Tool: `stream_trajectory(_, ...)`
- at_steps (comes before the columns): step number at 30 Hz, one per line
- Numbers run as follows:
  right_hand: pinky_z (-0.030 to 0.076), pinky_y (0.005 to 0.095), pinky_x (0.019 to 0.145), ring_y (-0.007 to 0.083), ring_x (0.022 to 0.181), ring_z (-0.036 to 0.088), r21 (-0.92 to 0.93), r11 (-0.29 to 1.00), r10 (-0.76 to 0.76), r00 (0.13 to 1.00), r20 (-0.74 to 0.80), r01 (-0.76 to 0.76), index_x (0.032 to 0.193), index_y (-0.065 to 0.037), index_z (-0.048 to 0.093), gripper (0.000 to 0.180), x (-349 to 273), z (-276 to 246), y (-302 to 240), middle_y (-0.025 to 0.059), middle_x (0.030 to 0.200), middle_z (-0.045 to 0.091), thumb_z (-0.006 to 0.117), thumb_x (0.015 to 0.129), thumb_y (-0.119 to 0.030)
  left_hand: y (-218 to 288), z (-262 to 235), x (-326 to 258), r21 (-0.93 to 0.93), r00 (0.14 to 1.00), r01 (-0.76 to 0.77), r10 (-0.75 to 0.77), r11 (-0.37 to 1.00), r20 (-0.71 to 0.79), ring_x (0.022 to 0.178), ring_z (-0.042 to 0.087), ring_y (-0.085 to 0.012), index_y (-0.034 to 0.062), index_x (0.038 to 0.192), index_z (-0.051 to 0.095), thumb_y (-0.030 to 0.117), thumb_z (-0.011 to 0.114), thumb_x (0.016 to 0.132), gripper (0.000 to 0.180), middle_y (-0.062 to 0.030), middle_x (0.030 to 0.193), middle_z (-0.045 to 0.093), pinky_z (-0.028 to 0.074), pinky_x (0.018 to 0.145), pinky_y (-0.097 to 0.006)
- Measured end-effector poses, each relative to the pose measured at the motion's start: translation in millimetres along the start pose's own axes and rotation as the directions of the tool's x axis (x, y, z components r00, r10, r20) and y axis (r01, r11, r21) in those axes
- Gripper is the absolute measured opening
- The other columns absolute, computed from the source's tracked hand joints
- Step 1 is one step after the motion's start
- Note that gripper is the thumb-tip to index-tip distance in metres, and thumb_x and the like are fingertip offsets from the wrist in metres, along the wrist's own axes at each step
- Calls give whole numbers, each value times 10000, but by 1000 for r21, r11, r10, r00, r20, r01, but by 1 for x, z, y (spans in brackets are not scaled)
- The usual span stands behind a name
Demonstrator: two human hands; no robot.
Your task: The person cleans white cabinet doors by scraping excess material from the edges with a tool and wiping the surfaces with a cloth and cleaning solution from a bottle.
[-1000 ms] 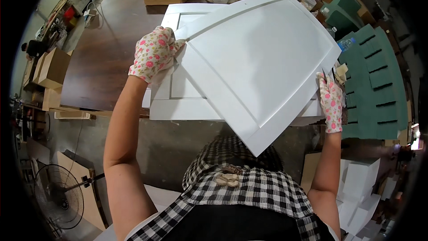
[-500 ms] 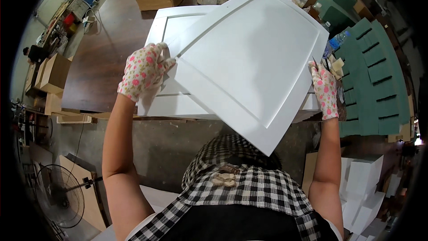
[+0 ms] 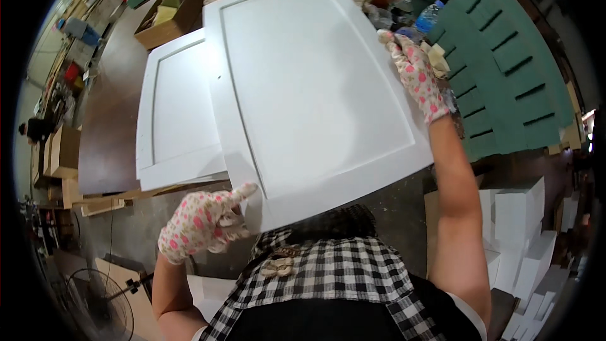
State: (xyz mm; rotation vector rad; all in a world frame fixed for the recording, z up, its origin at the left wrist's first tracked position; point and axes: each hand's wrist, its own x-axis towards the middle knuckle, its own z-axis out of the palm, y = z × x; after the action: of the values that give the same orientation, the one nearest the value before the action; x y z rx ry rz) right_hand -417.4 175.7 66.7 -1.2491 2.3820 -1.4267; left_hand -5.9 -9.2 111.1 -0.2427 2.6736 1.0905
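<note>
Steadying an upper white panel (image 3: pixel 309 82) from opposite sides: two hands in floral-patterned gloves, working at the near edge of a brown table (image 3: pixel 104 145).

Upper white panel: framed, lying askew, covering the right part of a second piece; its near left corner is projecting past the table's near edge, which is presumably giving fingers room to reach underneath.

Lower white panel (image 3: pixel 183 107): similarly framed, lying along the table's near edge, its left part showing; it is probably serving as a support.

Left hand (image 3: pixel 202 224): pinching the upper panel's near left corner, thumb pressing the face, fingers curling below the rim; this grip is likely governing the corner that is hanging free.

Right hand (image 3: pixel 416 72): fingers lying close together along the upper panel's right edge, apparently guarding that side; the thumb is hiding, so whether it is pinching cannot be told.

Cardboard box (image 3: pixel 165 22): open, standing toward the table's far edge, leaving the near part to the panels.

Clear bottle (image 3: pixel 429 16): blue-labelled, leaning beyond the right hand.

Green slotted sheet (image 3: pixel 505 82): spreading beyond the panels' right side; what is carrying it is not showing.
</note>
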Motion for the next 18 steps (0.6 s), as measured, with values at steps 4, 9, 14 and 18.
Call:
stream_trajectory(4, 434, 217, 633, 67, 674, 493, 237, 971, 94, 967, -238, -36, 1309, -86, 569, 347, -60, -28, -41, 9, 836, 615, 492, 999, -221, 9, 10, 23, 105, 996, -72, 66, 992, 63, 692, 640, -174, 168, 1407, 484, 37, 824, 611, 876, -20, 779, 652, 532, 642, -262)
stream_trajectory(9, 405, 178, 515, 46, 565, 505, 348, 861, 484, 807, -339, -371, 1158, -36, 623, 286, -140, -61, -42, 12, 702, 598, 486, 1010, -238, -3, -10, 41, -308, 998, 2, -19, 951, -52, 715, 651, -150, 51, 1347, 525, 118, 716, 790, 593, -13, 804, 653, 527, 605, -247)
stream_trajectory(14, 422, 204, 498, 37, 518, 489, 242, 834, 549, 788, -280, -495, 1262, -59, 607, 322, -193, -37, -19, -7, 653, 579, 530, 996, -224, 5, -59, 118, 28, 902, -168, 165, 985, -399, 619, 610, -142, 128, 1248, 636, 212, 746, 815, 455, 0, 715, 617, 491, 545, -305)
stream_trajectory(18, 426, 244, 478, 81, 450, 491, 187, 809, 583, 722, -373, -557, 1258, -53, 522, 287, -202, -37, -16, 18, 639, 595, 443, 1014, -183, 35, -71, 200, 361, 894, -103, 246, 927, -376, 622, 580, -178, 80, 1171, 661, 118, 683, 834, 339, -113, 701, 602, 490, 631, -323)
